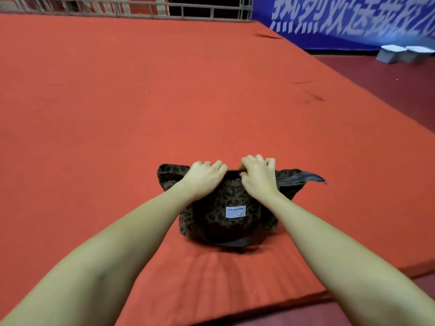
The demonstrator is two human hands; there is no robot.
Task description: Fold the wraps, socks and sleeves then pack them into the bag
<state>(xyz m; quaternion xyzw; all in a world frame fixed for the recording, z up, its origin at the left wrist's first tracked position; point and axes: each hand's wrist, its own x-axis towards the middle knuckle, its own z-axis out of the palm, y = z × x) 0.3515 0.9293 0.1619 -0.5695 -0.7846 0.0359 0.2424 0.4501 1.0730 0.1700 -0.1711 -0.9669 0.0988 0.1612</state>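
A brown leopard-print bag (221,220) with a white "FASHION" label stands on the red mat (141,102) in front of me. My left hand (203,178) grips the bag's top edge left of centre, fingers curled over it. My right hand (257,176) grips the top edge just to the right, fingers curled at the zipper line. A grey zipper tail (303,178) sticks out to the right of the bag. A dark strap lies under the bag's front. No wraps, socks or sleeves are visible; the bag's inside is hidden.
The red mat spreads wide to the left and far side. Its right edge drops to a dark red floor (388,95). Two white stools (404,54) stand by a blue banner (353,20) at the back right. A metal railing (141,10) runs along the far edge.
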